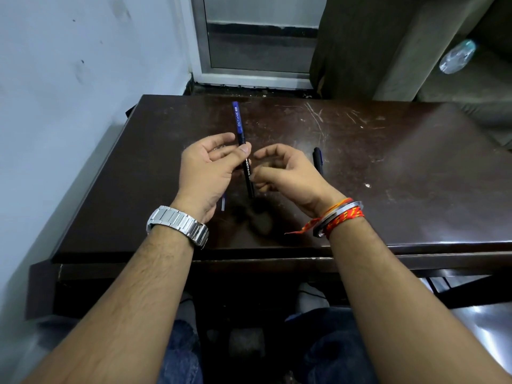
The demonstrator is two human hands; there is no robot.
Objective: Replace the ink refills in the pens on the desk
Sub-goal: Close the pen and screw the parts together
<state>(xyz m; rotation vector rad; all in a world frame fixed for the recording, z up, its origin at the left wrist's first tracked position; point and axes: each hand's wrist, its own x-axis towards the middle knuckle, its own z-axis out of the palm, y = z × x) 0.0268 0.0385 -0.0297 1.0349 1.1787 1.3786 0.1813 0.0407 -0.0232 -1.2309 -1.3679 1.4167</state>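
Observation:
My left hand (206,173) pinches a blue pen (238,121) marked OCTANE between thumb and fingers, and the pen points away from me above the dark wooden desk (388,173). In line with it and just below, a black OCTANE pen (248,178) is held at its side by the fingertips of my right hand (288,176). The two pens meet under my left thumb. A second black pen (318,162) lies on the desk behind my right hand. A thin pale refill-like piece (223,203) lies by my left wrist, partly hidden.
The desk stands against a white wall (69,92) on the left, with a framed glass panel (257,37) behind it. A clear plastic bottle (457,56) lies on a grey seat at the far right. My knees are under the desk's near edge.

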